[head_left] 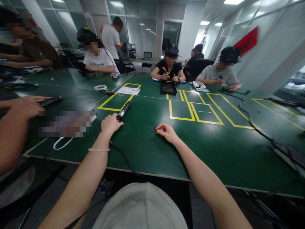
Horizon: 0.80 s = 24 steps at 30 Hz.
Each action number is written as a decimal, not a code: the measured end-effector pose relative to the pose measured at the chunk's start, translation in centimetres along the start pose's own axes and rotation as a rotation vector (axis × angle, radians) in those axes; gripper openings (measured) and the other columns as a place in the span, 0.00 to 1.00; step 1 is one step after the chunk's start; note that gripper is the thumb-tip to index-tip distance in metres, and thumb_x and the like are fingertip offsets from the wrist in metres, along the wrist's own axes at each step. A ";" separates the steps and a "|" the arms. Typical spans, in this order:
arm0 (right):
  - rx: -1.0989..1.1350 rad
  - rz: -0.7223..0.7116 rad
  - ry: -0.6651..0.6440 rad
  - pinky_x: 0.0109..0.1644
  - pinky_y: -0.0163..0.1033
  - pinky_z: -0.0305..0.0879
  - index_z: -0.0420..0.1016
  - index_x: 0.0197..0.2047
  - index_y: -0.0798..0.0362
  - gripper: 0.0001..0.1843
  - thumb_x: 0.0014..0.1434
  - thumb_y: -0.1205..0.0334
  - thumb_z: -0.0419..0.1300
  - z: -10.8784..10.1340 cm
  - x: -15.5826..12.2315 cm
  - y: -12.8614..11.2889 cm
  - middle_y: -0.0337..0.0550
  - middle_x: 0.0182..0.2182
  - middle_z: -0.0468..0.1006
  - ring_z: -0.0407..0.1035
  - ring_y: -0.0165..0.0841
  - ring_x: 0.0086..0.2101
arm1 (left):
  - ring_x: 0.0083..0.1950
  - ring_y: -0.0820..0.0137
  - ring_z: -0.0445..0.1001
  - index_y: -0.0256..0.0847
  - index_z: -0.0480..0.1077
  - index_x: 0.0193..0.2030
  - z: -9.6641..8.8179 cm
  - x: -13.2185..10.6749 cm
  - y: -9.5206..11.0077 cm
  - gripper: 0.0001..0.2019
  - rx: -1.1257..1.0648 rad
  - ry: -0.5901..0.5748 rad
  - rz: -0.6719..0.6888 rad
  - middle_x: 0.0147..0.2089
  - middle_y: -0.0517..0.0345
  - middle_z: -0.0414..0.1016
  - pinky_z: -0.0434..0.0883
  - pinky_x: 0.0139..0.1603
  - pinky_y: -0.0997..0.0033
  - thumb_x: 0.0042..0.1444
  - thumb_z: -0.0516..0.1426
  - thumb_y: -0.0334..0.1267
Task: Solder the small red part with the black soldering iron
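My left hand [110, 124] is closed around the near end of a dark cylindrical tool [124, 110] with a blue-and-white label, which points away from me over the green table [143, 152]. Its exact kind is not clear. Farther right, my right hand [167, 133] pinches a small red piece [156, 129] between thumb and fingertips, low over the table. Most of that piece is hidden by the fingers. A gap of bare green surface lies between my hands. A black cable [124, 156] runs from beside my left wrist to the near table edge.
Yellow tape outlines [182, 119] mark the table ahead and right. A white sheet [129, 91] and white cable roll [100, 87] lie ahead left. A co-worker's hand [30, 105] is at left, near a blurred packet [69, 123]. Opposite, a person works over a black tray [168, 87].
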State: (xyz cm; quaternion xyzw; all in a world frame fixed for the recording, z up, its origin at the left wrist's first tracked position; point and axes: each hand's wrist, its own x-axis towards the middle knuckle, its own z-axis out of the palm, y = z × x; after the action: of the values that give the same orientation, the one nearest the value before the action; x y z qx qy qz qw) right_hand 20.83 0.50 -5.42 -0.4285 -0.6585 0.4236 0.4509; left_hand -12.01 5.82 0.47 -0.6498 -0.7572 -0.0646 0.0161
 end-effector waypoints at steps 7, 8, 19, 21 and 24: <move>-0.068 -0.033 0.029 0.33 0.35 0.61 0.70 0.39 0.53 0.13 0.52 0.56 0.64 0.2 -0.2 -0.7 0.36 0.27 0.73 0.64 0.28 0.26 | 0.52 0.54 0.73 0.47 0.64 0.61 0.5 -3.0 5.4 0.29 -0.052 0.000 0.253 0.55 0.47 0.69 0.72 0.46 0.60 0.54 0.57 0.54; -0.080 -0.042 0.030 0.33 0.35 0.61 0.70 0.39 0.53 0.13 0.52 0.57 0.63 0.3 -0.3 -0.9 0.36 0.28 0.73 0.64 0.28 0.26 | 0.52 0.55 0.73 0.48 0.63 0.62 0.6 -3.5 6.3 0.29 -0.058 -0.003 0.289 0.55 0.48 0.69 0.72 0.46 0.61 0.55 0.56 0.54; -0.441 -0.255 -0.007 0.38 0.36 0.62 0.68 0.36 0.52 0.03 0.56 0.65 0.59 1.1 -0.9 -2.3 0.40 0.35 0.69 0.64 0.31 0.31 | 0.54 0.59 0.72 0.50 0.59 0.64 1.1 -7.6 11.3 0.28 -0.148 -0.026 0.612 0.58 0.50 0.66 0.72 0.44 0.65 0.57 0.58 0.48; -0.504 -0.250 -0.020 0.37 0.36 0.61 0.68 0.36 0.51 0.03 0.57 0.66 0.58 1.3 -1.1 -2.4 0.40 0.36 0.69 0.63 0.31 0.31 | 0.56 0.58 0.71 0.50 0.58 0.64 1.1 -7.8 11.4 0.28 -0.165 -0.030 0.637 0.59 0.50 0.65 0.71 0.45 0.64 0.58 0.58 0.47; -0.574 -0.245 -0.028 0.36 0.35 0.60 0.69 0.37 0.51 0.03 0.58 0.66 0.58 1.6 -1.2 -2.3 0.41 0.38 0.69 0.64 0.30 0.30 | 0.57 0.58 0.71 0.51 0.58 0.64 1.0 -7.9 11.4 0.28 -0.167 -0.040 0.638 0.60 0.50 0.64 0.71 0.46 0.64 0.58 0.58 0.47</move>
State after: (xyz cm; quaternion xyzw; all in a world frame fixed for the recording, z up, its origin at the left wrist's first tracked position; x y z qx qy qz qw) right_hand 19.12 -1.54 -3.92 -0.4500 -0.8040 0.1686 0.3501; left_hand 0.50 -0.17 -0.55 -0.8545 -0.5075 -0.1053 -0.0328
